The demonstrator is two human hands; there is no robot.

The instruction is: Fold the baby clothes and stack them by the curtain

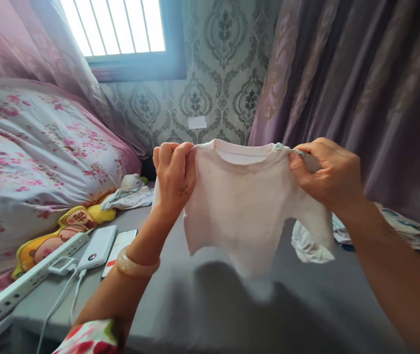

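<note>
A small pale baby top (246,196) hangs stretched out in the air between my two hands. My left hand (175,172) pinches it at the left shoulder, fingers closed over the fabric. At the other shoulder, near a small button beside the neckline, my right hand (325,169) grips the cloth between thumb and fingers. The round neck opening faces up and the right sleeve droops below my right hand. The lower hem hangs loose above a grey-covered surface (180,305). A bangle circles my left wrist.
Along the left lie a white power strip (33,280), a power bank (97,246) with cables, a phone (121,246) and a yellow plush toy (66,231). Crumpled cloths (130,194) lie behind them. White fabric (307,243) and folded clothes (403,226) are at right.
</note>
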